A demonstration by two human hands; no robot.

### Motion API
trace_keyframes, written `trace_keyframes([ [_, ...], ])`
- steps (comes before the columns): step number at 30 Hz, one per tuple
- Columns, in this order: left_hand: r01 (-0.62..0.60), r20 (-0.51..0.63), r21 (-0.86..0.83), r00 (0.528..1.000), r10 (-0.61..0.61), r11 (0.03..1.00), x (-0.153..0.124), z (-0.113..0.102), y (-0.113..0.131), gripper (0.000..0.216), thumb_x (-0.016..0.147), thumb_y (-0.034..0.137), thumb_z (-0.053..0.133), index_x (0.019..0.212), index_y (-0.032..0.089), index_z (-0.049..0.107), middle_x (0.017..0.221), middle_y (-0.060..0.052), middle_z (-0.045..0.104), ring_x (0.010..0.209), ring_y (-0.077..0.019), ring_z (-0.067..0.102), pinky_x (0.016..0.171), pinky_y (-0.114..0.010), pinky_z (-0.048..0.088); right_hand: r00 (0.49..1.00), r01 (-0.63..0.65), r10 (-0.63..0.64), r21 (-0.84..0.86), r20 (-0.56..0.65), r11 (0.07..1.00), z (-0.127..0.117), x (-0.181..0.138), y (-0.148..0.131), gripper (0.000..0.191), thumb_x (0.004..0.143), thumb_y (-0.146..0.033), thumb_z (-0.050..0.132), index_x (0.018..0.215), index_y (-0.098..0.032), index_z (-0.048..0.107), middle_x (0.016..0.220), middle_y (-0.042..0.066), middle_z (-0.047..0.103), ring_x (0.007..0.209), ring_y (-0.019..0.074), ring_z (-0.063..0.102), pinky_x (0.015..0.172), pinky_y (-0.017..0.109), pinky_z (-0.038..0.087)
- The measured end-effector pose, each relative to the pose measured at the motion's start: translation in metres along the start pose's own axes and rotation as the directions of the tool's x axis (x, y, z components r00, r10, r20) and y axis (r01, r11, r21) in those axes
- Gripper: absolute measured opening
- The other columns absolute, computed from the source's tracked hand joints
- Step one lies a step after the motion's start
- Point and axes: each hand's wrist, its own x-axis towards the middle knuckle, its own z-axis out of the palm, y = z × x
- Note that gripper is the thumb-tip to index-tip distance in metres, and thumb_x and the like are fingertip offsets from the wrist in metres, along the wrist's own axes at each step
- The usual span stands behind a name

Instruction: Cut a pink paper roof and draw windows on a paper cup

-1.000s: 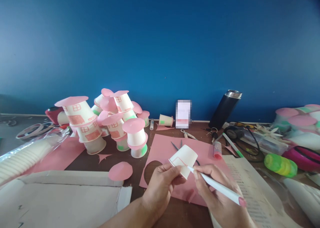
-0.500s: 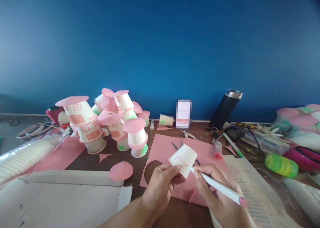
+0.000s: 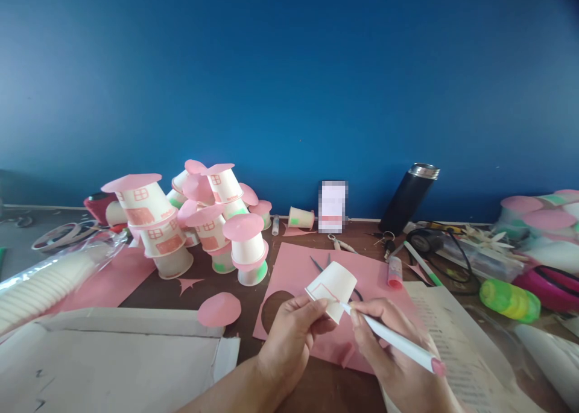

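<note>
Cup (image 3: pixel 337 282), white and tilted, up off the table (image 3: pixel 158 295) over a pink sheet (image 3: pixel 294 268). Sits pinched in the left hand (image 3: pixel 292 337), thumb on the outside near the rim, fingers curled beneath. Leans well over, rim to the lower left, base up and away. Over to the right hand (image 3: pixel 393 346), closed round a white pen (image 3: pixel 398 339) with a pink end. Brings the tip right to the cup's side, at the end of an angular pink line. Close work here, hands nearly together! Down on the sheet, scissors (image 3: pixel 316 264), partly behind the cup; near the sheet's right edge, a small tube (image 3: pixel 395 273). Off left, a pink disc (image 3: pixel 220 310) by the corner of the cardboard (image 3: pixel 117 365). Beyond that, stacked cups (image 3: pixel 154 208) with pink tops, some bearing drawn windows. Farther back, a sideways cup (image 3: pixel 300 218), a blurred screen (image 3: pixel 332 207), then a black bottle (image 3: pixel 404 199) against the blue wall (image 3: pixel 289 87).
</note>
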Motion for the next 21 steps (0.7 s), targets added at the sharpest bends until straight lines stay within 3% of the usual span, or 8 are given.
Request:
trace_keyframes([
  [4,-0.003,0.002,-0.010,1.000,0.003,1.000,-0.0001,-0.0007,-0.0003,0.015,0.076,0.021,0.070,0.081,0.008,0.074,0.083,-0.010,0.070,0.080,-0.0142,0.058,0.071,-0.022,0.047,0.999,0.043,-0.044,-0.028,-0.013,0.999,0.0001,0.0001,-0.0020,0.008,0.091,-0.030,0.052,0.092,-0.024,0.058,0.072,-0.003,0.065,0.048,0.0110,0.059,0.050,0.022,0.049],
  [21,-0.002,0.010,-0.019,1.000,0.002,1.000,0.0013,-0.0007,0.0000,0.013,0.077,0.021,0.071,0.080,0.008,0.073,0.081,-0.009,0.071,0.076,-0.0122,0.060,0.070,-0.021,0.048,0.999,0.014,-0.015,0.020,0.049,1.000,0.0003,0.0001,-0.0098,0.006,0.090,-0.027,0.053,0.093,-0.023,0.056,0.064,-0.005,0.063,0.043,0.0085,0.058,0.047,0.018,0.048],
])
